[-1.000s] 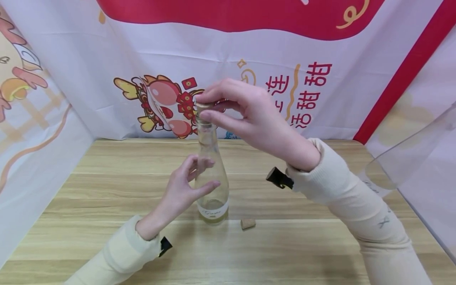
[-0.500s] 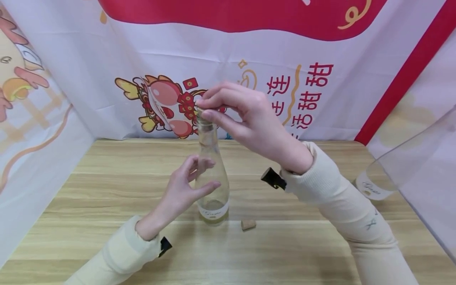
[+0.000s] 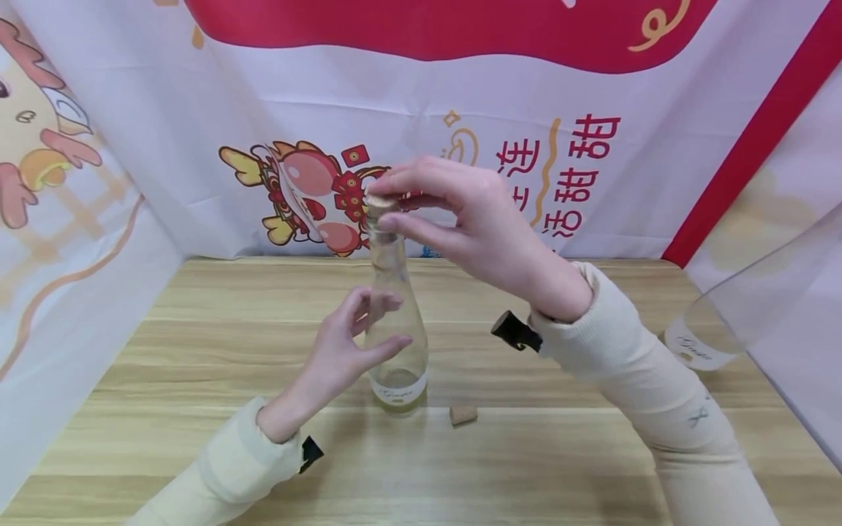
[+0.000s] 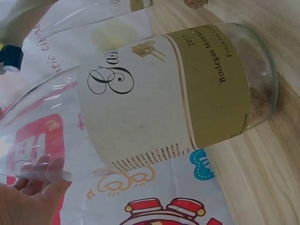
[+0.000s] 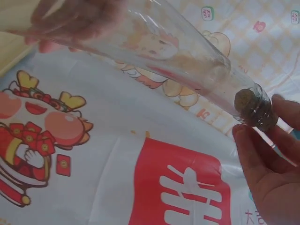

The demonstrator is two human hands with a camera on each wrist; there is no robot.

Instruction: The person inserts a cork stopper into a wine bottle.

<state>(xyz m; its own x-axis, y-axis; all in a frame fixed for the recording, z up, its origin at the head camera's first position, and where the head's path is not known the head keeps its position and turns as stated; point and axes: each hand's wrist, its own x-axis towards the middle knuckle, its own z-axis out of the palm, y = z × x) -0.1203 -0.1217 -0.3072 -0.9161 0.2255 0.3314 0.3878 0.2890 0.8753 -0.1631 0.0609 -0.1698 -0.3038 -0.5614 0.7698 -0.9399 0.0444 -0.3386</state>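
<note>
A tall clear glass bottle (image 3: 411, 321) with a white-and-gold label (image 4: 136, 98) stands upright on the wooden table. My left hand (image 3: 342, 351) curves round its body from the left, thumb in front and fingertips seen through the glass. At the mouth, my right hand (image 3: 467, 212) pinches a cork (image 3: 383, 201) between thumb and fingers. In the right wrist view the cork's lower end (image 5: 246, 101) shows inside the neck, with my right fingertips right at the rim. Another cork (image 3: 463, 415) lies on its side to the right of the bottle's base.
A second clear bottle (image 3: 707, 343) with a similar label stands at the table's right side, partly behind my right sleeve (image 3: 631, 380). Printed cloth (image 3: 316, 88) hangs at the back and both sides of the table (image 3: 217, 329). A small black piece sits on each cuff.
The right hand's fingers have shifted on the cork, and its top shows more clearly than half a second ago. The left hand keeps its hold; the head view has turned slightly left.
</note>
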